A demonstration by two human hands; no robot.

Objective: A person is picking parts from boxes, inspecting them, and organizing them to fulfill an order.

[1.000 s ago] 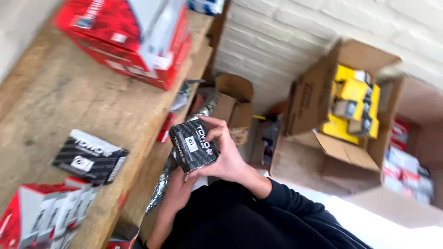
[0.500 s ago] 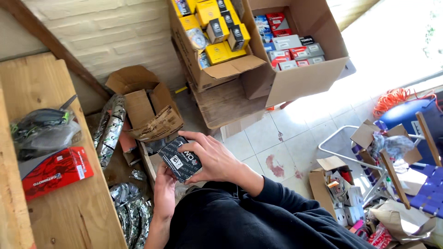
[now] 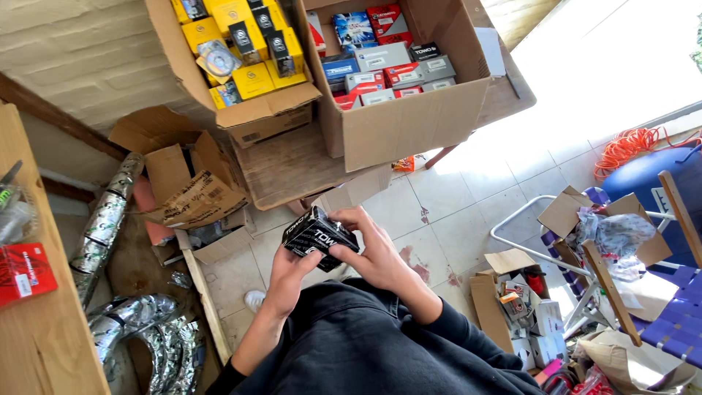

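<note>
One black box [image 3: 319,238]; two hands; two open cartons; one red packet [image 3: 23,272].

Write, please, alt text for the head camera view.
Both hands, left hand and right hand, hold a small black box above a tiled floor. Beyond stand two open cardboard boxes full of smaller boxes.

Pale tiled floor [image 3: 468,219] lies below me, sunlit at right; a white brick wall [image 3: 80,51] stands behind my wooden workbench [image 3: 44,344].
</note>
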